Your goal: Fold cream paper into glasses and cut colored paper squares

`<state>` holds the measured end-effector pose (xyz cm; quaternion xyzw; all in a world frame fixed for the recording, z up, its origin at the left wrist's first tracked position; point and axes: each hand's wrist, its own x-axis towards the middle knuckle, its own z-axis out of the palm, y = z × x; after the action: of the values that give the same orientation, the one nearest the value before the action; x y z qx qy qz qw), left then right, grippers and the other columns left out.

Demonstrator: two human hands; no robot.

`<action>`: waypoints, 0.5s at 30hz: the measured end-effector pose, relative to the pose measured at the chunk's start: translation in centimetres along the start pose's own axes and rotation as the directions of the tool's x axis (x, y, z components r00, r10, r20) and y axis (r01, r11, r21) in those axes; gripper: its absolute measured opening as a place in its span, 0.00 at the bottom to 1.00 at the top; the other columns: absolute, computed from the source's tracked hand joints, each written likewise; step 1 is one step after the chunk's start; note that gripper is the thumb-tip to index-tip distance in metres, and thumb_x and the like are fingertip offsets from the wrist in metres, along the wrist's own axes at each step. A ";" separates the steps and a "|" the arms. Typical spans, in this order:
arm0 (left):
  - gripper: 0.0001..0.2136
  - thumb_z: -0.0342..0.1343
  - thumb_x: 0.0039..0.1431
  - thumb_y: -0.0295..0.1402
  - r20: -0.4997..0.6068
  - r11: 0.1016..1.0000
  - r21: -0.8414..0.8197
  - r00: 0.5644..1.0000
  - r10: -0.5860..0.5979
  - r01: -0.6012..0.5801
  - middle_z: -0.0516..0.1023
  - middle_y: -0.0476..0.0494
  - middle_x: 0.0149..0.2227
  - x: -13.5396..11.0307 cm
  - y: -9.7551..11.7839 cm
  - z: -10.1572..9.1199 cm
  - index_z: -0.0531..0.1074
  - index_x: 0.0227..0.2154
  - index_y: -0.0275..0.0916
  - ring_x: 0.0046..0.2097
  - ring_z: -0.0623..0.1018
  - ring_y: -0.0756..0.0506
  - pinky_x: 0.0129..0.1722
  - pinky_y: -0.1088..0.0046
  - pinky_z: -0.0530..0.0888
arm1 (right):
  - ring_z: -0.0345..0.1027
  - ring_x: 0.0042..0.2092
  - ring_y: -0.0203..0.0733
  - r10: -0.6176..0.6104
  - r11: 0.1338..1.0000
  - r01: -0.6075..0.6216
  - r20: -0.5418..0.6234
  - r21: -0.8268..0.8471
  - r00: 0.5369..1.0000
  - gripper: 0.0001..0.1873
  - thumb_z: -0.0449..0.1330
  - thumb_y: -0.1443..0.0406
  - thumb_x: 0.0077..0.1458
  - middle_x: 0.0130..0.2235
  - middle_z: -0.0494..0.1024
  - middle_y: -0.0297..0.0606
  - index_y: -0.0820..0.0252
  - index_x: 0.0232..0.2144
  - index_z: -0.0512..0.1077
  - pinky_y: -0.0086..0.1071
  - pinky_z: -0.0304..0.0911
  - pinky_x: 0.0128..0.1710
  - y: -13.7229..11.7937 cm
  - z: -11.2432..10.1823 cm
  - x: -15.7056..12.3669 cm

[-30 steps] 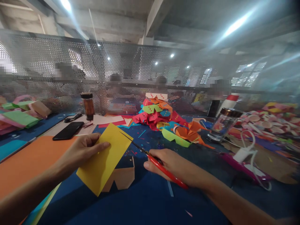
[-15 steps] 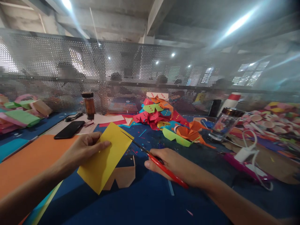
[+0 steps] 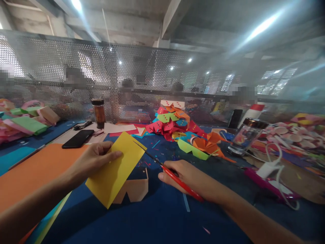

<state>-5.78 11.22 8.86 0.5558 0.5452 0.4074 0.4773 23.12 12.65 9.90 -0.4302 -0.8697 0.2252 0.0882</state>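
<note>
Left hand [image 3: 93, 161] is pinching the yellow paper sheet [image 3: 115, 169] at its left long edge, thumb on top and fingers beneath. It is holding the sheet just above the blue table [image 3: 157, 217], partly over a tan cut-out [image 3: 134, 191]. Right hand [image 3: 185, 176] is gripping the red-handled scissors [image 3: 165, 167], fingers clamped round the handles, thin blades pointing up-left and meeting the sheet's far short edge; the sheet's long axis is running near-left to far-right. Judgement: the sheet is looking light, thin and floppy, so it is best pinched close beside the blades.

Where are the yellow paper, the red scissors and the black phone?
yellow paper [image 3: 114, 173], head view, middle of the sheet.
red scissors [image 3: 172, 175], head view, red handle.
black phone [image 3: 77, 138], head view, screen.
</note>
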 end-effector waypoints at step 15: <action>0.18 0.63 0.49 0.47 0.002 1.000 0.013 1.000 -0.013 0.013 0.77 0.48 0.27 0.1 -0.1 -0.1 0.71 0.33 0.37 0.25 0.74 0.48 0.22 0.76 0.65 | 0.50 0.23 0.30 0.006 1.000 -0.006 -0.040 -0.006 0.999 0.22 0.51 0.53 0.60 0.20 0.62 0.28 0.58 0.20 0.58 0.31 0.45 0.22 0.1 0.2 0.2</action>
<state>-5.88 11.33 8.81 0.5559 0.5511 0.4002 0.4766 22.99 12.79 9.63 -0.4373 -0.8672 0.2145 0.1035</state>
